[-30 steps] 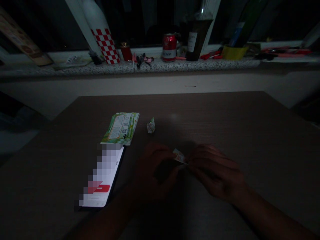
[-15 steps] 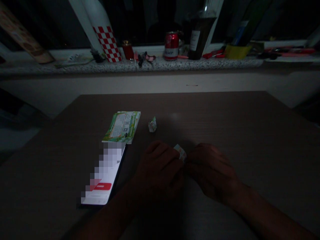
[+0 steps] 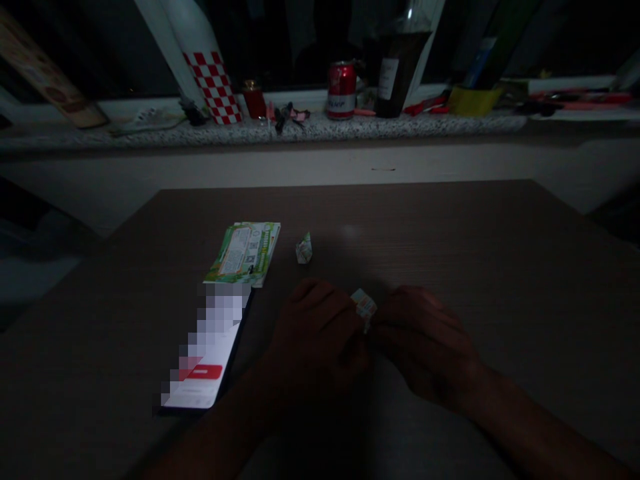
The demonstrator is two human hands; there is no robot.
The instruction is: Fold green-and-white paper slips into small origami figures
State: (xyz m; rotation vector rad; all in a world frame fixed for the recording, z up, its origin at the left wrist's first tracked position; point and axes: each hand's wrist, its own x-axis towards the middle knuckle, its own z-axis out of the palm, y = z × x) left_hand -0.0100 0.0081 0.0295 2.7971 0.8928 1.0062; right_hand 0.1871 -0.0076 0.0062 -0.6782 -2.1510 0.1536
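Note:
Between my two hands is a small piece of printed paper [image 3: 364,303], pale with orange and green marks, its lower part hidden by fingers. My left hand [image 3: 320,330] is closed on the paper's left side, knuckles up. From the right, the pinched fingers of my right hand [image 3: 423,337] grip its other edge. Just beyond them a small folded paper piece [image 3: 304,250] with a pointed top stands on the table. Dim light hides most fingertip detail.
A lit phone [image 3: 205,360] lies left of my left forearm, below a stack of green printed leaflets [image 3: 245,253]. Behind the brown table [image 3: 450,220], a granite sill [image 3: 300,133] carries a red can [image 3: 341,90], a checkered bottle [image 3: 213,87], a dark bottle [image 3: 397,77] and a yellow container [image 3: 474,101].
Slightly more of the printed paper shows between my hands, and its angle has shifted a little. Both hands stay in nearly the same place, with small finger movements.

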